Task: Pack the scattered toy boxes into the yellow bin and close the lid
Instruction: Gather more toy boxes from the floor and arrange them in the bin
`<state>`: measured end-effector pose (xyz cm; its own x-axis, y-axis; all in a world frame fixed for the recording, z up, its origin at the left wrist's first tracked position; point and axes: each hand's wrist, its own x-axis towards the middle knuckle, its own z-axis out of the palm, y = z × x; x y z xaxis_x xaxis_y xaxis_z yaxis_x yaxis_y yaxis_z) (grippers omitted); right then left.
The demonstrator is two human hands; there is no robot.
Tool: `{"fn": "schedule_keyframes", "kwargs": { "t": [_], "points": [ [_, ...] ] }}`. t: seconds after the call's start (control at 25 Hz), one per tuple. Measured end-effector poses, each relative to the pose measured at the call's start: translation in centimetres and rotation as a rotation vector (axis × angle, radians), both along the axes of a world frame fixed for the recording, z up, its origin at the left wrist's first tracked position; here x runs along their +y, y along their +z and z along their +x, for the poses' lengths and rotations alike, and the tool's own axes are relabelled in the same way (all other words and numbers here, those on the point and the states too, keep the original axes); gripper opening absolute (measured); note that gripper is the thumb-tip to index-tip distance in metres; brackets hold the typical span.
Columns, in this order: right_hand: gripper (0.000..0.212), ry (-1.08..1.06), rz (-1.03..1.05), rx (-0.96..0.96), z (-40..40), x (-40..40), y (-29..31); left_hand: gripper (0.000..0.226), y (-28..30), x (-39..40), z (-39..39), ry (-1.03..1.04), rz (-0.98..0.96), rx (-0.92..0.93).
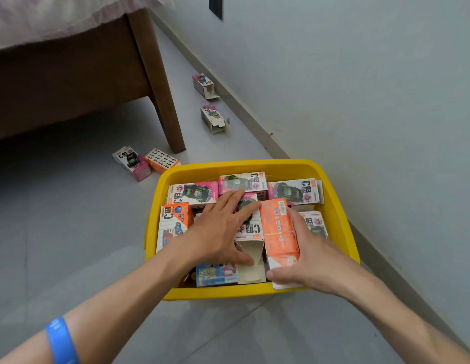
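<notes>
The yellow bin (255, 164) stands on the floor by the wall, holding several toy boxes. My left hand (220, 227) lies flat with straight fingers on a white and pink box (251, 229) in the bin's middle. My right hand (310, 256) holds an orange box (278, 227) at its right side, thumb under its near end. On the floor outside lie a pink box (131, 162), an orange box (161, 160), and two more boxes (204, 85) (214, 119) along the wall. No lid is in view.
A wooden bed frame with its leg (163, 95) stands at the back left, bedding hanging above. The wall and skirting board (255, 119) run along the right side. Grey floor tiles (71, 232) spread left of the bin.
</notes>
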<state>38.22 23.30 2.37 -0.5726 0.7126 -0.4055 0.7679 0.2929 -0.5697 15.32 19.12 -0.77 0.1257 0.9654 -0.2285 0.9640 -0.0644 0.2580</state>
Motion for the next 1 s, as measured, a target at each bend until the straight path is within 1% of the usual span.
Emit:
{"fn": "schedule_keyframes", "kwargs": {
  "t": [0.04,0.08,0.2,0.24,0.28,0.32,0.4,0.48,0.6,0.72,0.76,0.8,0.84,0.88,0.92,0.96,1.0],
  "points": [
    [0.131,-0.01,0.016,0.003,-0.2,-0.1,-0.2,0.123,0.1,0.1,0.0,0.001,-0.01,-0.002],
    [0.128,-0.045,0.008,0.05,-0.3,0.0,-0.2,0.124,0.1,0.1,-0.1,0.004,-0.02,-0.002],
    [0.11,-0.168,-0.068,0.345,-0.5,0.7,-0.3,0.123,0.3,0.2,-0.4,0.024,-0.038,-0.005],
    [0.109,-0.159,-0.096,0.415,-0.2,0.8,-0.5,0.122,0.3,0.1,-0.5,0.031,-0.048,-0.013],
    [0.111,-0.114,-0.119,0.438,0.1,1.0,-0.7,0.121,0.3,0.1,-0.5,0.034,-0.053,-0.017],
    [0.115,-0.045,-0.137,0.416,0.5,1.0,-0.8,0.12,0.3,0.1,-0.5,0.032,-0.054,-0.012],
    [0.12,0.102,-0.135,0.302,1.4,1.0,-1.1,0.119,0.3,0.1,-0.5,0.026,-0.061,-0.001],
    [0.117,0.177,-0.057,0.248,2.2,1.0,-1.6,0.12,0.2,0.3,-0.6,0.023,-0.071,-0.008],
    [0.105,0.242,0.151,0.221,2.1,1.0,-1.5,0.122,0.2,0.3,-0.7,0.01,-0.082,-0.019],
    [0.081,0.31,0.392,0.051,0.7,0.9,-1.4,0.124,0.6,0.2,-0.4,-0.01,-0.101,-0.006],
    [0.075,0.315,0.402,-0.005,0.2,1.1,-0.9,0.123,1.0,0.1,-0.3,-0.019,-0.128,-0.019],
    [0.074,0.324,0.333,-0.044,0.0,1.6,-0.3,0.12,1.6,0.1,-0.5,-0.021,-0.151,-0.05],
    [0.077,0.355,0.221,-0.077,-0.2,2.4,0.7,0.114,2.3,0.3,-1.0,-0.004,-0.151,-0.1],
    [0.083,0.401,0.103,-0.122,-0.5,3.4,2.2,0.104,3.1,0.4,-1.7,0.036,-0.109,-0.164],
    [0.087,0.434,0.042,-0.159,-1.0,4.5,3.8,0.088,3.8,0.6,-2.5,0.093,-0.012,-0.225],
    [0.086,0.42,0.041,-0.165,-1.7,5.4,5.1,0.07,4.4,0.7,-3.5,0.156,0.128,-0.272],
    [0.078,0.38,0.095,-0.118,-2.8,6.4,6.1,0.052,5.0,1.0,-4.5,0.226,0.265,-0.314]
  ]
}}
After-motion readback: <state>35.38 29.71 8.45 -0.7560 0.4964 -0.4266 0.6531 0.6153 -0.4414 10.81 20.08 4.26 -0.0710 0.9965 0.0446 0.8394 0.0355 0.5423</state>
